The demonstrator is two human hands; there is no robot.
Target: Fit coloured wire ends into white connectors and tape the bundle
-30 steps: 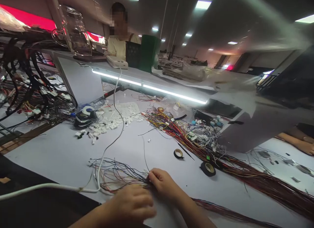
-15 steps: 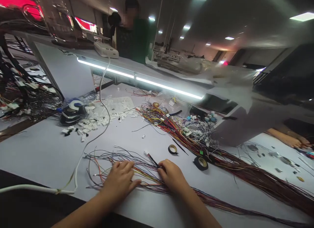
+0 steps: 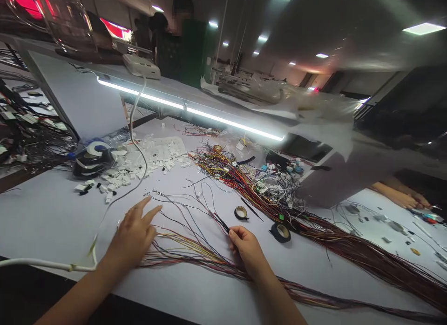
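While the right hand (image 3: pixel 246 248) pinches a black-taped wire (image 3: pixel 219 220) above the white bench (image 3: pixel 52 218), the left hand (image 3: pixel 134 234) rests open-fingered on a fanned wire bundle (image 3: pixel 188 253).

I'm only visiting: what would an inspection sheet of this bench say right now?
Surface: white table.
Job's things: thin wire bundle fanned out; black-sleeved wire.
Clutter: tape rolls, white connectors, long coloured harness.
Grips: left hand spread flat on the wires; right hand pinches the sleeved wire.
Cables: white cable crosses the table.
Surroundings: light strip, another person's hands at right.
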